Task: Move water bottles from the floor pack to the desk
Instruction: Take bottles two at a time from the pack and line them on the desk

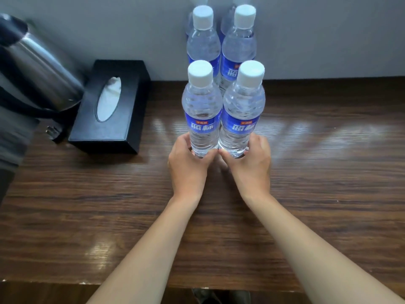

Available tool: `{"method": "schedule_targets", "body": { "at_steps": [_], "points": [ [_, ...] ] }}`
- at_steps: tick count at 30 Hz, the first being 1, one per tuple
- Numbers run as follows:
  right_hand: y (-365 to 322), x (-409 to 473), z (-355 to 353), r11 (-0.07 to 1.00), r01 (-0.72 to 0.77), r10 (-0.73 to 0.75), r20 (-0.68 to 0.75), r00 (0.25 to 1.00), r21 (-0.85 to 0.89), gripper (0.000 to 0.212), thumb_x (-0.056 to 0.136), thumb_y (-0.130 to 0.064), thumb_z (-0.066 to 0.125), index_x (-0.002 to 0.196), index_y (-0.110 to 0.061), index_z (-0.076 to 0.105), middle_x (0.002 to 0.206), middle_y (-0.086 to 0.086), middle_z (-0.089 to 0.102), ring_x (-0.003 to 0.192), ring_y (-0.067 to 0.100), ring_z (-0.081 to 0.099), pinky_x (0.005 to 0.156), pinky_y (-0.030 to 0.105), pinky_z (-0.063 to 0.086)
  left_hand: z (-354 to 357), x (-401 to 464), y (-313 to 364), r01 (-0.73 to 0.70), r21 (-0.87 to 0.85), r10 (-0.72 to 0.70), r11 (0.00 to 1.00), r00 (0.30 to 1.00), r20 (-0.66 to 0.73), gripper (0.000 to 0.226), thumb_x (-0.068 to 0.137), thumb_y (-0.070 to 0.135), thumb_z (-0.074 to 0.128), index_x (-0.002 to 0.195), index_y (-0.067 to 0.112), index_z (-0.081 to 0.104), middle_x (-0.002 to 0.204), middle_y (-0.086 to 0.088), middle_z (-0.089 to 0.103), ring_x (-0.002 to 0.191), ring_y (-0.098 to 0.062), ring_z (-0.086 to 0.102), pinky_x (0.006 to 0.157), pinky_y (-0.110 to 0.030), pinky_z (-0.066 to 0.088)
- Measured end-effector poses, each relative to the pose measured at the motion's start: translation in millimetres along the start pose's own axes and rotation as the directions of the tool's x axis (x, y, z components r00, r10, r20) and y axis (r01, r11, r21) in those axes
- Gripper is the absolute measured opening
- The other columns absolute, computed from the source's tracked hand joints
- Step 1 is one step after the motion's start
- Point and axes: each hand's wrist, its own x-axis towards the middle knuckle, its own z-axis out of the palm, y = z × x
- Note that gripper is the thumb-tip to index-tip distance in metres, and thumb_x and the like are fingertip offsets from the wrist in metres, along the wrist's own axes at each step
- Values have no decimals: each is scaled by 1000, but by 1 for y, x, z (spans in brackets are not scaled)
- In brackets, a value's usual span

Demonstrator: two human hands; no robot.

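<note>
Two clear water bottles with white caps and blue labels stand side by side on the dark wooden desk (306,172). My left hand (188,165) grips the base of the left bottle (201,106). My right hand (252,165) grips the base of the right bottle (241,106). Directly behind them, two more bottles (203,40) (240,47) stand upright near the grey wall, and further bottle tops show behind those. The floor pack is hidden from view.
A black tissue box (109,110) lies on the desk to the left of the bottles. A steel kettle (37,69) with a black handle stands at the far left. The desk's front edge (131,281) runs along the bottom.
</note>
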Motion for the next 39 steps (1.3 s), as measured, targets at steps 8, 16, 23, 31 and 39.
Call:
{"method": "schedule_targets", "body": {
  "at_steps": [8,16,23,31,39],
  "points": [
    [-5,41,13,999,-11,11,-13,1000,-39,46,66,-36,83,95,-11,58,96,6,55,96,27,56,82,40,49,15,41,6,-20,-4,20,1000,1000,2,56,59,35,90,106,33,60,102,13,71,97,-6,69,85,-39,58],
    [-9,58,20,998,-36,35,-23,999,-52,46,66,-35,83,98,-12,60,97,6,55,99,25,54,82,34,46,18,51,7,-40,-3,40,999,999,14,54,61,41,90,105,40,58,102,16,71,97,-3,68,87,-38,58],
    [-11,56,22,998,-36,34,-36,999,-49,48,66,-35,83,100,-11,58,98,4,52,99,24,53,82,32,46,18,52,9,-59,40,58,997,998,10,58,64,39,89,113,29,60,107,14,69,102,-4,67,89,-36,57],
    [-11,55,23,998,-29,26,-54,998,-52,52,68,-37,83,105,-12,57,100,3,52,100,22,52,84,32,47,20,55,10,-53,55,53,997,998,18,62,64,39,88,117,27,60,110,15,68,105,-4,65,91,-35,56],
    [-13,54,22,998,-53,51,-47,998,-46,53,69,-34,83,109,-13,55,106,3,51,105,20,50,88,32,47,17,56,15,-52,94,48,994,998,44,61,65,41,87,117,29,58,110,16,67,103,-2,63,92,-33,55]
  ]
}}
